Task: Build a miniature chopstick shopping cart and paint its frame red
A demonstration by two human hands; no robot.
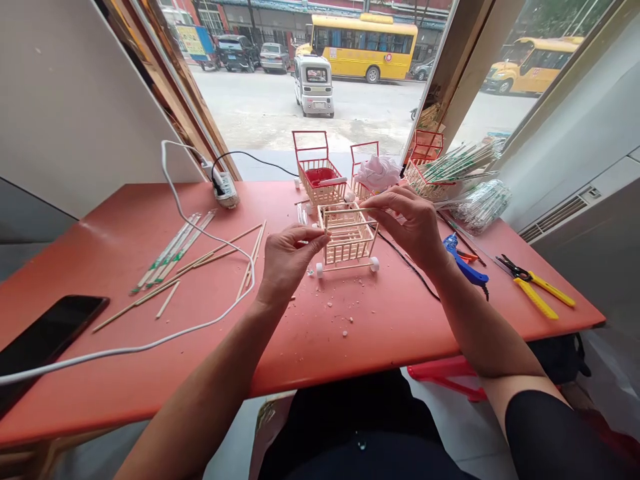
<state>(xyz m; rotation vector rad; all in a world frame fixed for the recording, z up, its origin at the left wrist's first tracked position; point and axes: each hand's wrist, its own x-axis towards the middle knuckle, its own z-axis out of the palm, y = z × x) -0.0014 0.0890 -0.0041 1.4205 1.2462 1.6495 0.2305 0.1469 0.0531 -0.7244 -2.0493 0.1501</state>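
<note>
A small unpainted wooden cart (349,241) made of thin sticks, with white wheels, stands on the orange table (350,327). My left hand (289,257) pinches its left top edge with closed fingers. From the right, my right hand (411,223) pinches a thin wooden stick (357,210) that lies along the cart's top rim.
Finished carts with red handles (320,175) stand behind, one holding white cloth (376,172). Loose chopsticks (185,257) lie left, with a white cable (200,233), power strip (225,190) and phone (43,337). A blue glue gun (463,260), yellow cutters (535,287) and packed chopsticks (480,203) are right.
</note>
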